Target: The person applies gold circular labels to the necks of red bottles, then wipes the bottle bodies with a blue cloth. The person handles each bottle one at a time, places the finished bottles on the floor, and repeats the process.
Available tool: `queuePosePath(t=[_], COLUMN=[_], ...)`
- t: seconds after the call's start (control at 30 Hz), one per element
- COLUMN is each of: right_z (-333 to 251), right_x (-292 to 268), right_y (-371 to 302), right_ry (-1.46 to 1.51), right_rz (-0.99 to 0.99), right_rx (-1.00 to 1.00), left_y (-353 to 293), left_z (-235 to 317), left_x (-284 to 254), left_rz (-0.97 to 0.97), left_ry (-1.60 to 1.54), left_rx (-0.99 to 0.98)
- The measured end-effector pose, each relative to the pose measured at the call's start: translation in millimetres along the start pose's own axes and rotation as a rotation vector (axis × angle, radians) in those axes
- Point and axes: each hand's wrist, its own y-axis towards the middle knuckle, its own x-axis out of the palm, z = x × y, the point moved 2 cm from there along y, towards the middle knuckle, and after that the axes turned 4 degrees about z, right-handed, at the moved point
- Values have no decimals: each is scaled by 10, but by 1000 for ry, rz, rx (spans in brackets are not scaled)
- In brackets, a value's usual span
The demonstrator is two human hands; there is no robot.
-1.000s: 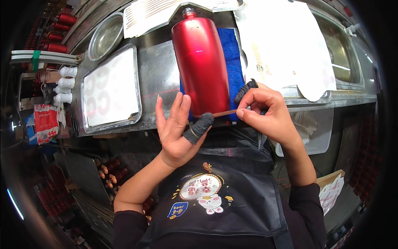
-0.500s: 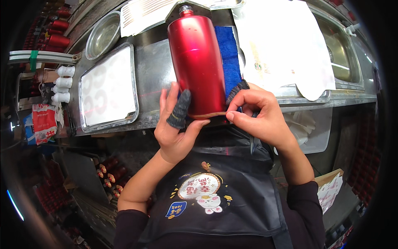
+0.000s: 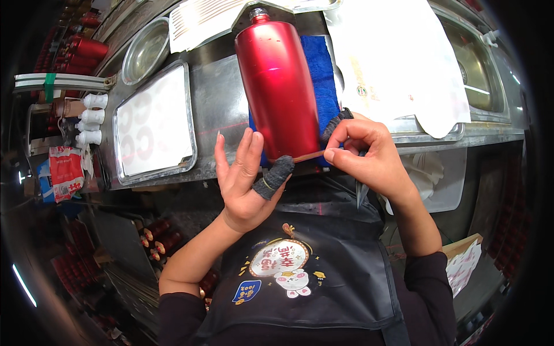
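Note:
A glossy red bottle (image 3: 280,86) lies on a blue towel (image 3: 320,75), neck pointing away and base toward me. Along its near end runs a thin brownish strip (image 3: 309,155). Between thumb and forefinger, my right hand (image 3: 369,153) pinches the strip's right end. A pointed metal tool (image 3: 359,193), perhaps tweezers, hangs from under the same hand, and a dark knitted cover sits on one of its fingers. My left hand (image 3: 245,184) is spread at the base's left side. Its index finger, in a dark knitted finger cover (image 3: 274,177), touches the strip's left part; the thumb is mostly hidden.
Left on the metal bench are a tray with a white sheet (image 3: 153,124) and a metal bowl (image 3: 145,51). White paper (image 3: 398,63) covers the right side, beside a sink (image 3: 479,69). A striped sheet (image 3: 202,23) lies behind. Small white bottles (image 3: 91,118) stand far left.
My left index finger has come down from the bottle's side onto the strip at the base. The strip's right end is pulled slightly outward in my right hand.

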Motion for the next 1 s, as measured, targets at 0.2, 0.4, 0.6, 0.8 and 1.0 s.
queuePosePath(t=[0.2,0.4,0.6,0.8,1.0], right_z=[43,39,-25,-59,10], right_x=[44,56,115,107,93], right_y=[24,4,-46,-56,-35], right_ry=[21,16,-25,-7,46], right_rz=[14,23,19,16,52], right_rx=[42,-19,-107,-85,-57], left_y=[277,376,120,-134,-103], left_z=[164,86,-69,-31,-48], left_x=[4,136,102,12,29], left_rz=[32,126,118,52,13], left_ry=[150,28,-155,-114,-15], left_rx=[90,-73,-167,-203,-45])
